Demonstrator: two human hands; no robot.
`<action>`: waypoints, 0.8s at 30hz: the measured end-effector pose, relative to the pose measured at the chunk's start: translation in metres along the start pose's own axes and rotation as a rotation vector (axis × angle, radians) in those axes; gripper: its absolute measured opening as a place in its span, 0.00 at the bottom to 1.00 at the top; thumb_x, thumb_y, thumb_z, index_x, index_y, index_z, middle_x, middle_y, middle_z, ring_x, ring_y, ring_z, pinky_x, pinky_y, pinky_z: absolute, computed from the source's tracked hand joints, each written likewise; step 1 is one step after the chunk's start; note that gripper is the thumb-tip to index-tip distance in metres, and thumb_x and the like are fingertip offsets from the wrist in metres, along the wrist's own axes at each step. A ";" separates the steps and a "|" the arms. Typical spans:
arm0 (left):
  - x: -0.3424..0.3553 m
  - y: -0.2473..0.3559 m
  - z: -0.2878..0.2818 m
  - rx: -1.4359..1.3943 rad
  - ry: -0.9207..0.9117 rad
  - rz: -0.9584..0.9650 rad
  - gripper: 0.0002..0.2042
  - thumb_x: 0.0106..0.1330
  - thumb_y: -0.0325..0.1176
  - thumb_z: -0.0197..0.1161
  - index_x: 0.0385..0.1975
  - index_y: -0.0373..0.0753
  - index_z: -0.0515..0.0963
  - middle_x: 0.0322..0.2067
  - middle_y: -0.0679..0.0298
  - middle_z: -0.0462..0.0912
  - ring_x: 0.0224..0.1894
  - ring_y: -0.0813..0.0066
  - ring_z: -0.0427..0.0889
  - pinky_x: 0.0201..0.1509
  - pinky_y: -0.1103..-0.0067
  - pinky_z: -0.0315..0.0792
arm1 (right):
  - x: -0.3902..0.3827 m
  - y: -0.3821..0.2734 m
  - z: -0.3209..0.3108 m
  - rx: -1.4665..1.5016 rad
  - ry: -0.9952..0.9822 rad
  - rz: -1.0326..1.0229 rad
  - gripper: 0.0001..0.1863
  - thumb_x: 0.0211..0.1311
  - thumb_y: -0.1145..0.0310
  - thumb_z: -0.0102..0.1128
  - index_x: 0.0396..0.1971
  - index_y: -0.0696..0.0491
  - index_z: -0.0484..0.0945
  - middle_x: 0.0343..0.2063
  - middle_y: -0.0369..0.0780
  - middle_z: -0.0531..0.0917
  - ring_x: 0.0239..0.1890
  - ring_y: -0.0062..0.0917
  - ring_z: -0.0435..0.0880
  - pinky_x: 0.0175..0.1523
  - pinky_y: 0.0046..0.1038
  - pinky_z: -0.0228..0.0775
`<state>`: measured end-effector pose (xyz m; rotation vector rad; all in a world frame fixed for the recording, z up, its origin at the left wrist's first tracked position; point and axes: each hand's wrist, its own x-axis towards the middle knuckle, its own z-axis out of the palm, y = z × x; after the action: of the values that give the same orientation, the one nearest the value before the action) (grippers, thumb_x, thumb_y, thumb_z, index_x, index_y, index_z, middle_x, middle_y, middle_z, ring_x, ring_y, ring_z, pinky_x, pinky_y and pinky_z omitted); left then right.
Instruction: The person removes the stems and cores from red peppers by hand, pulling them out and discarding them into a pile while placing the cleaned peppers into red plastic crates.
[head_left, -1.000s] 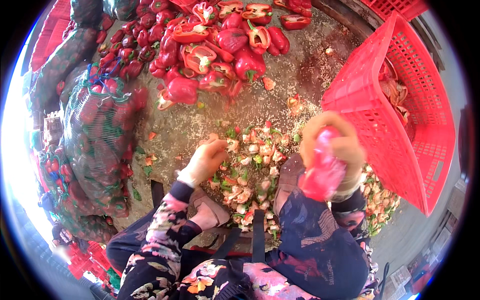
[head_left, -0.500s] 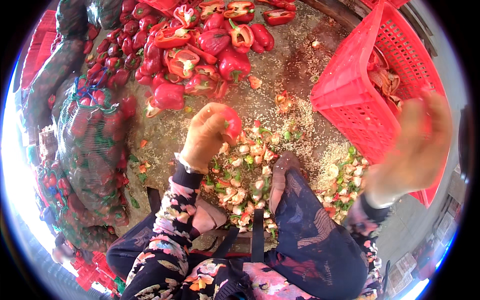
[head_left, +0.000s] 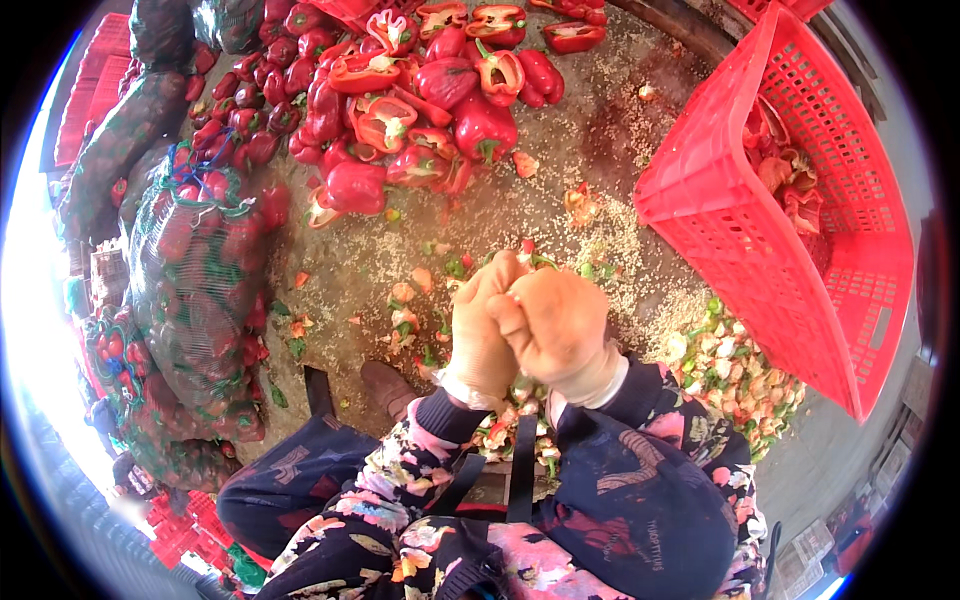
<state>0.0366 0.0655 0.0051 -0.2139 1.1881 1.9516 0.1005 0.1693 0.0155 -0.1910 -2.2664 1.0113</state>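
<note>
Left hand [head_left: 480, 335] and right hand [head_left: 562, 325] touch, fingers curled; can't tell if either holds anything. Scraps [head_left: 745, 385] lie near right. Red peppers [head_left: 485, 125] heap ahead, whole and cut; probably light, firm, slick-skinned, cut walls crackable, best gripped round the sides. Red crate [head_left: 700, 180] right, pepper pieces [head_left: 800, 190] inside.

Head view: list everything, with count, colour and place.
Large crate: one, red, right
Pepper pieces: several, red, in crate
Peppers, whole and cut: many, red, top
Mesh sacks: several, dark green, left
Pepper cores: many, pale and green, centre and right
Seeds: countless, pale, across ground
Other crates: several, red, edges
Shoe: one, brown, left of centre
Trousers: one pair, dark, bottom
Sleeves: two, dark floral, bottom
Left hand: one, pale-cuffed, centre
Right hand: one, pale-cuffed, beside left hand
</note>
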 end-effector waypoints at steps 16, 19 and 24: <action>0.182 0.010 -0.109 1.827 0.403 0.632 0.13 0.59 0.41 0.70 0.36 0.41 0.80 0.40 0.48 0.80 0.43 0.42 0.80 0.45 0.55 0.75 | -0.009 0.033 -0.013 1.295 -0.193 1.066 0.10 0.72 0.67 0.61 0.42 0.60 0.79 0.34 0.40 0.83 0.29 0.20 0.83 0.34 0.25 0.82; 0.168 0.003 -0.099 1.205 0.220 0.329 0.10 0.56 0.33 0.73 0.32 0.35 0.81 0.35 0.57 0.80 0.38 0.59 0.81 0.43 0.67 0.75 | -0.015 0.047 -0.014 1.173 -0.220 1.162 0.09 0.71 0.71 0.60 0.44 0.60 0.78 0.35 0.39 0.84 0.27 0.18 0.82 0.33 0.23 0.80; 0.066 0.002 -0.043 0.978 -0.031 0.382 0.08 0.55 0.20 0.73 0.35 0.34 0.83 0.35 0.62 0.79 0.35 0.73 0.79 0.38 0.79 0.73 | -0.024 0.061 -0.004 1.150 -0.121 1.223 0.37 0.66 0.65 0.70 0.70 0.60 0.62 0.40 0.38 0.83 0.33 0.20 0.84 0.30 0.22 0.78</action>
<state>-0.0183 0.0675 -0.0508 0.5837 2.1116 1.4256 0.1148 0.2051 -0.0377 -1.0454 -1.1224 2.7517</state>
